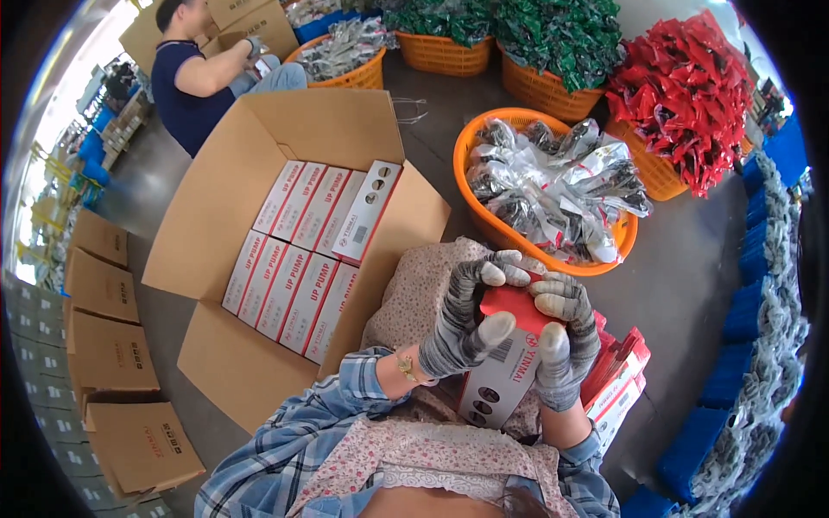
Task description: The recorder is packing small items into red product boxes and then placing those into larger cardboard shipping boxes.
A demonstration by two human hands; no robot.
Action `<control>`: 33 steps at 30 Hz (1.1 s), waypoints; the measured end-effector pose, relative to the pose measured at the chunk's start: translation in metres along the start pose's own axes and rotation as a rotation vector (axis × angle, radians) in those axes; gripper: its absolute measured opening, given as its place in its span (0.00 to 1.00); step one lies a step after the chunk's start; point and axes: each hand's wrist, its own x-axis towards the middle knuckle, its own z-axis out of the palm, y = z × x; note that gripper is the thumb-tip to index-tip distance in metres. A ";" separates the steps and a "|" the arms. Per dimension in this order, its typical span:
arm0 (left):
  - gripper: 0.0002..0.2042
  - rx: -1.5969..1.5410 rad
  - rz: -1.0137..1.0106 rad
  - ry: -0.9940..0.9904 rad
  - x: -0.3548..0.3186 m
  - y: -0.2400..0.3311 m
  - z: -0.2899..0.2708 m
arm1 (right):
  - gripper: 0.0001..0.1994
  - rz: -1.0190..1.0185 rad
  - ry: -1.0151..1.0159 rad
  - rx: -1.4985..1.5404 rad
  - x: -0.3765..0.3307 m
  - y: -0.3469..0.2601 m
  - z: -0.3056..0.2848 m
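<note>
A small white and red cardboard box (499,380) stands upright over my lap between my two gloved hands. My left hand (471,324) grips its left side near the top, thumb on the front. On the other side my right hand (566,341) is closed around the upper right edge, its thumb pressed near the corner. The fingertips of both meet the red end flap (518,302) at the top. What lies inside the box is hidden. More red and white boxes (617,393) lie by my right forearm, partly covered.
Left of my lap, an open brown carton (341,116) holds rows of similar boxes (285,272). An orange basket (492,226) of bagged parts stands ahead. Baskets with green bags (561,43) and red bags (686,95) are beyond. A person (194,73) sits at far left, near stacked cartons (142,445).
</note>
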 end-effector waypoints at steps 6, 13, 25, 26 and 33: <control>0.19 -0.011 -0.074 0.046 0.002 0.015 0.008 | 0.17 0.143 0.198 -0.013 -0.003 -0.024 0.016; 0.08 0.041 -0.195 0.026 0.010 0.023 0.012 | 0.18 0.280 0.288 0.019 0.006 -0.044 0.013; 0.19 0.029 -0.474 0.174 -0.026 0.001 0.019 | 0.25 0.083 0.131 -0.165 -0.014 0.005 -0.001; 0.22 0.065 -0.495 0.173 -0.030 -0.007 0.017 | 0.24 0.110 0.177 -0.124 -0.014 0.010 -0.001; 0.25 -0.410 -0.859 0.267 0.019 -0.044 -0.084 | 0.24 -0.177 -0.388 -0.817 -0.009 0.050 0.001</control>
